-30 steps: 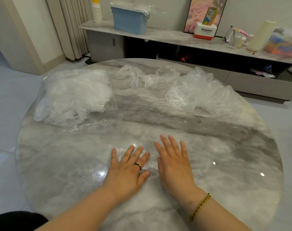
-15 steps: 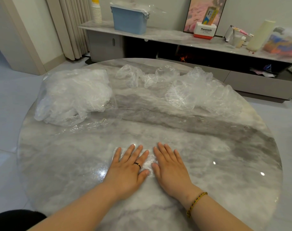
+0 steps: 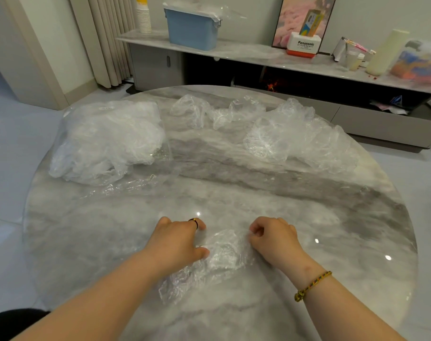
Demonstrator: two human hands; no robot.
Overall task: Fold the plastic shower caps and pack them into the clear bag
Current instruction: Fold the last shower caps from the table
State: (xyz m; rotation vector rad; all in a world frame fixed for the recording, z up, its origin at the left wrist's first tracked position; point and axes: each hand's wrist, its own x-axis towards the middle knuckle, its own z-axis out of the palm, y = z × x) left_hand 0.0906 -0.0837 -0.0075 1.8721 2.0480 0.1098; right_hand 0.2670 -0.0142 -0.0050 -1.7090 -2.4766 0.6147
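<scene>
A crumpled clear shower cap (image 3: 218, 257) lies flattened on the round marble table (image 3: 308, 217) near its front edge. My left hand (image 3: 178, 238), wearing a ring, grips the cap's left side with curled fingers. My right hand (image 3: 274, 238) pinches the cap's right edge. The clear bag (image 3: 106, 141), stuffed with folded caps, rests at the table's far left. A loose pile of shower caps (image 3: 298, 136) sits at the far right, with another cap (image 3: 209, 113) at the back middle.
Behind the table runs a low marble sideboard (image 3: 258, 54) carrying a blue bin (image 3: 192, 28), a stack of paper cups (image 3: 143, 17), a Panasonic box (image 3: 304, 45) and a cream roll (image 3: 386, 52). Curtains (image 3: 111, 38) hang at the back left.
Both hands lay flat, pressing the cap down side by side. Now they have moved apart to its left and right sides and their fingers have curled onto the plastic.
</scene>
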